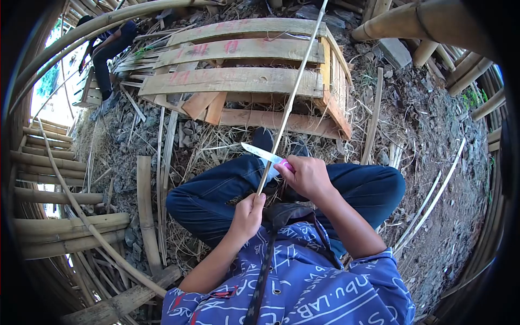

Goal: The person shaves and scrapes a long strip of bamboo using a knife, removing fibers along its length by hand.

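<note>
A long thin bamboo strip [292, 96] slants up and away from my lap, past the front of a wooden crate. Its near end is gripped in my left hand [248, 216], which is closed with the thumb along the strip. My right hand [307, 176] is wrapped round the pink handle of a knife [263, 154]. The knife's pale blade points left and crosses the strip a little beyond my left hand. Whether the edge bites into the strip I cannot tell.
The slatted wooden crate [233, 81] stands just past my feet. Bamboo poles [70, 225] are stacked at left, and thick ones [428, 24] jut in at upper right. Loose strips [433, 197] lie on the stony, straw-strewn ground. Another person [105, 54] sits at upper left.
</note>
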{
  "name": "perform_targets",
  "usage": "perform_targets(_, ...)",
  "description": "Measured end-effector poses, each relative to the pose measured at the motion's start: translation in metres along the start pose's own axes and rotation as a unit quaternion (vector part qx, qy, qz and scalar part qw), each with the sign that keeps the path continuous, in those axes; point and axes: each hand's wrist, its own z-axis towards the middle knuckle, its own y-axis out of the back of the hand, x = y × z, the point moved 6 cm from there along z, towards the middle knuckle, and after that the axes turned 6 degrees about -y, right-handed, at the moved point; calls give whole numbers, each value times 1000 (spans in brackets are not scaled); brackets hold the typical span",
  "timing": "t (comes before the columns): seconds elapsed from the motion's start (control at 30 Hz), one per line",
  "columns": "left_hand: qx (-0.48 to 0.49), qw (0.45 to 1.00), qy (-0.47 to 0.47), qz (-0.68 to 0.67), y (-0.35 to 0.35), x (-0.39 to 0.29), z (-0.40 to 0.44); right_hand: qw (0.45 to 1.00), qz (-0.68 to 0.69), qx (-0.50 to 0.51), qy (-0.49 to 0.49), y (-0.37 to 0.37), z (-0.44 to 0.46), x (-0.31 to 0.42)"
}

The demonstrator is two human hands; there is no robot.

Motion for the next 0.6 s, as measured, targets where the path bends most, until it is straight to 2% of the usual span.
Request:
perform_targets(0.03,-14,998,-22,54,2,-5,-1,1000,-6,-8,14,1,2,0)
perform_targets(0.13,-23,998,-23,58,2,-7,-4,999,-22,-18,37,1,2,1)
perform_targets(0.27,-24,999,-15,-24,2,5,-4,999,-20,-5,27,-3,-2,-3)
perform_targets(0.33,51,963,140,-225,-6,9,-7,1000,-4,12,-2,-6,-2,-6)
perform_targets(0.4,46,962,128,-236,-5,9,-6,1000,8,21,-15,-7,-3,-5)
perform_targets(0.47,42,977,70,-197,-4,12,-2,999,19,28,-28,-8,-3,-6)
perform_targets(0.6,38,976,78,-201,-4,10,-3,997,46,35,-47,-12,-7,-8)
